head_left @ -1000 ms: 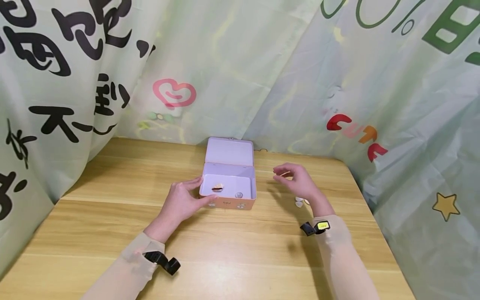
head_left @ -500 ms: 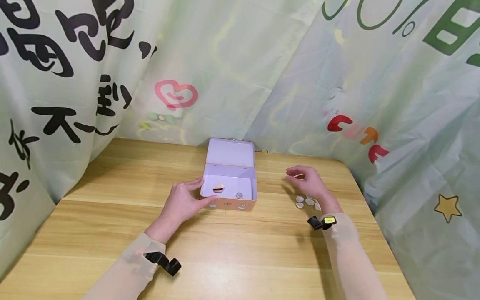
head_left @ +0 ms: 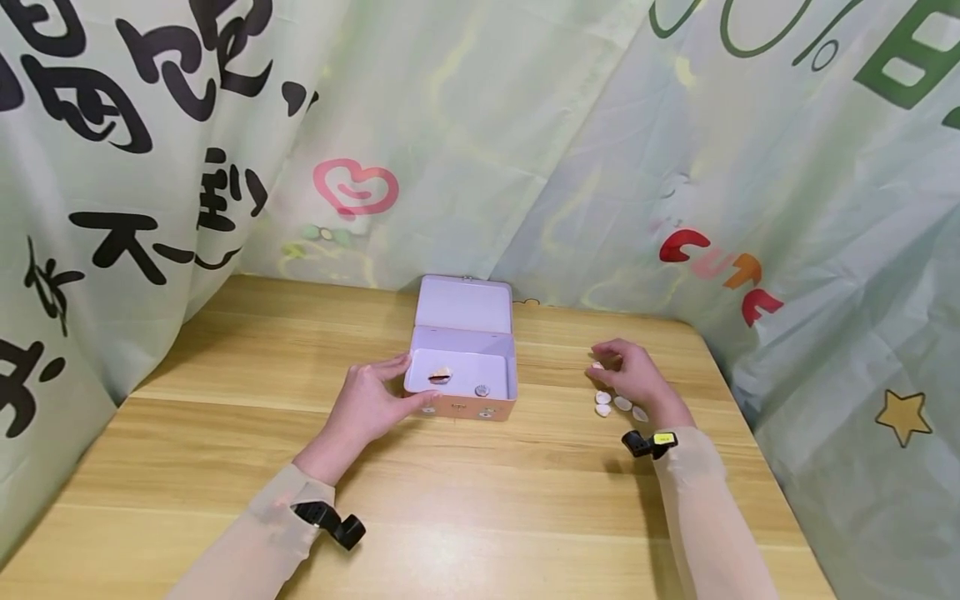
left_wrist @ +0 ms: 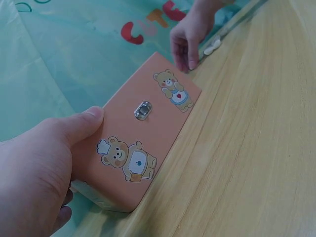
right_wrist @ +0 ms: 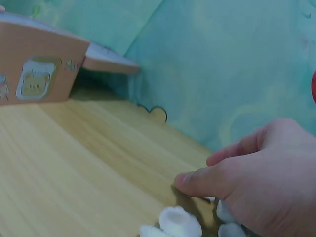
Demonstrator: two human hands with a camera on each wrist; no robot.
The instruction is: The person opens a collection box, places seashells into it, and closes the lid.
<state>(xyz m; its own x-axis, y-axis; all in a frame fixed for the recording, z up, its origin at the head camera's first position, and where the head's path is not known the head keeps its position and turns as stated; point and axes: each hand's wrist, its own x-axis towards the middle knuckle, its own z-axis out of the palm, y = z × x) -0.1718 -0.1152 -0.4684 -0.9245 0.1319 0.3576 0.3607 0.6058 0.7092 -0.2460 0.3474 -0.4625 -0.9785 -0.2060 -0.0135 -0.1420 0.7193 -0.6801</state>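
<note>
My left hand (head_left: 372, 397) grips the front left corner of an open tin box (head_left: 471, 407), thumb on its front and fingers at its left side. The tin is orange-pink outside with bear pictures and a clasp (left_wrist: 143, 110), and lilac inside. Within it lie a brownish shell (head_left: 440, 376) with a dark slit and a small ribbed shell (head_left: 482, 390). To the right, my right hand (head_left: 636, 374) is low over the table, thumb and fingers apart around a small pale shell (head_left: 597, 365). Several white shells (right_wrist: 179, 222) lie beside and under that hand.
The tin's lid (head_left: 465, 303) stands raised behind it, close to the printed curtain (head_left: 450, 167) at the table's back edge. Wooden table (head_left: 465, 517) surface spreads around the box. Each sleeve carries a black wrist camera (head_left: 637, 443).
My right hand has moved right and down, away from the box to the shells, uncovering several of them. My left hand keeps its grip on the tin box.
</note>
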